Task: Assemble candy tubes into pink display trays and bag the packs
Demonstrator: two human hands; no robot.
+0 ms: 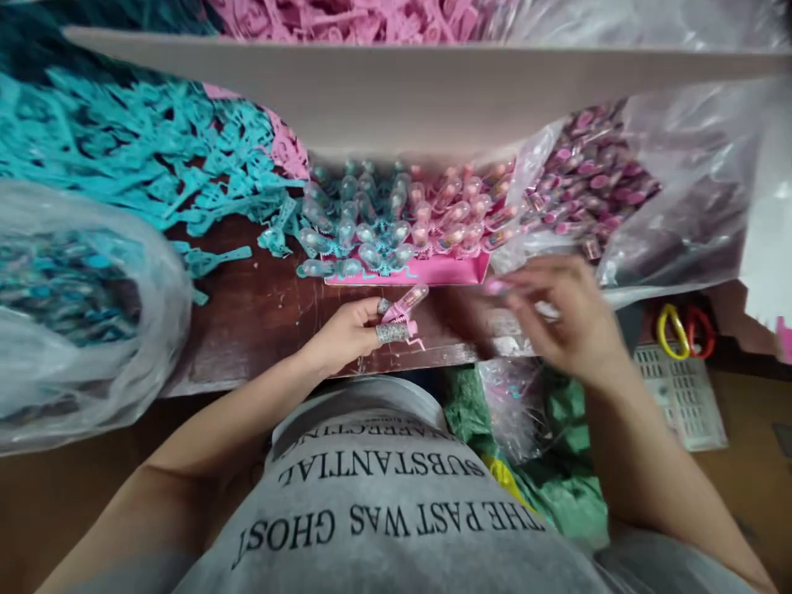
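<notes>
My left hand (pixel 347 337), with grey tape on two fingertips, is closed on a pink plastic toy part (pixel 407 312) with a clear bead-filled capsule and a thin crank-like end. My right hand (pixel 566 318) is in the air to its right, fingers pinched and smeared by motion. At its fingertips is a small pink-ended piece (pixel 495 286), too blurred to name surely. Behind both hands, a pink box (pixel 433 271) bears rows of upright clear-capped pieces, teal ones (pixel 352 219) on the left and pink ones (pixel 454 210) on the right.
Loose teal plastic parts (pixel 136 153) cover the table's left. A clear bag (pixel 176 305) of teal pieces stands nearer. Pink-capped capsules (pixel 594 169) lie in plastic at right. A pale board (pixel 426 91) rises behind the box. Yellow-handled scissors (pixel 672 332) hang low at right.
</notes>
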